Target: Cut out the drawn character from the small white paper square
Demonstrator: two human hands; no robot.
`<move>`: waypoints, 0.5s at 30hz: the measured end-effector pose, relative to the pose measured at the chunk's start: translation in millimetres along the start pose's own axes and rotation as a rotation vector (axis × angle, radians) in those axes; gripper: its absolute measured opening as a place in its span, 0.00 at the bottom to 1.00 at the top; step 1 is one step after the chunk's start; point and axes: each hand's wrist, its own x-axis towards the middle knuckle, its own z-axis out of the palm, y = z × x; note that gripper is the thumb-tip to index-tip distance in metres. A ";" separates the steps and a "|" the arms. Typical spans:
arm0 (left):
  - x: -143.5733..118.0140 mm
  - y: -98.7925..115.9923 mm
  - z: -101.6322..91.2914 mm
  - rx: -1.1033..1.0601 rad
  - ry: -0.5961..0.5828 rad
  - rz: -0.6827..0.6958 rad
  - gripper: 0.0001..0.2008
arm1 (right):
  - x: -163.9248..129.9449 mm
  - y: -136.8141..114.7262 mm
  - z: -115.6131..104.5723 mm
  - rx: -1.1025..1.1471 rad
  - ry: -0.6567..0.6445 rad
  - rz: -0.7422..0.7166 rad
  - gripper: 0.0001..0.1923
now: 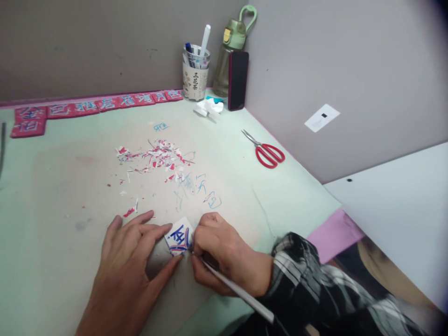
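Note:
A small white block [176,232], marked with a blue character and red cut lines, lies on the table in front of me. My left hand [135,254] grips it between thumb and index finger, the other fingers spread on the table. In my right hand [220,252] is a slim, pen-shaped carving knife [241,293] with a whitish handle. Its tip is hidden at the block's right edge, beneath my curled fingers. Beyond both hands lies a pile of red and white shavings [163,155].
Red carved tiles [105,103] line the back edge. Red-handled scissors [268,154] lie at the right. A pen cup [195,81], a green bottle [220,70], a phone [238,80] and crumpled tissue [210,107] stand or lie in the back corner, by the walls.

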 end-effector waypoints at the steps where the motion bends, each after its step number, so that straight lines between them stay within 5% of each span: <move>1: -0.3 -0.7 -0.1 0.001 -0.003 -0.001 0.16 | -0.5 0.6 0.5 -0.024 -0.001 -0.017 0.13; 6: 1.6 -1.1 -1.3 0.032 -0.037 0.046 0.22 | -1.7 0.7 2.9 -0.123 0.015 -0.074 0.14; 15: 9.6 8.4 -4.9 0.129 0.011 0.161 0.11 | -1.4 0.2 5.1 -0.144 0.050 -0.070 0.13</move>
